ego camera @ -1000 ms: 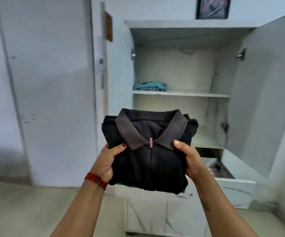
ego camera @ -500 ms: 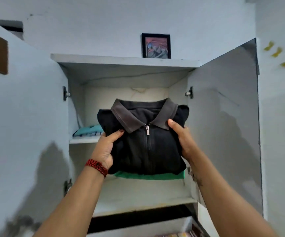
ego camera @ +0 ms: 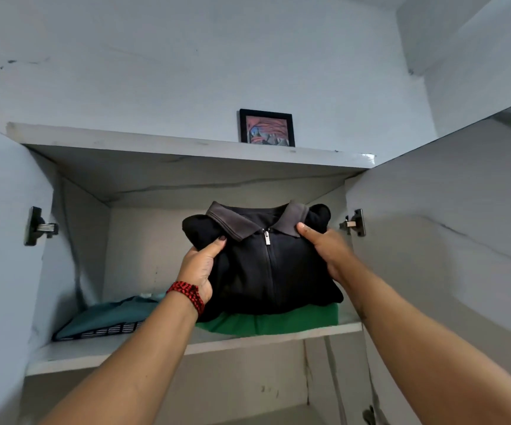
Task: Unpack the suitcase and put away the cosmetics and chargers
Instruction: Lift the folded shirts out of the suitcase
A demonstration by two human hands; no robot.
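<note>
Black and folded, the zip-collared top (ego camera: 278, 271) lies on a green garment (ego camera: 278, 323) at the front of the cupboard shelf (ego camera: 110, 354). The left hand (ego camera: 200, 268) grips its left edge, the right hand (ego camera: 329, 250) its right, thumbs on top. A teal garment (ego camera: 107, 317) lies beside.

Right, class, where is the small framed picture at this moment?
The framed picture stands on top of the open cupboard, near the middle of the head view, in front of the wall and straight above the folded black zip-neck shirt.
</note>
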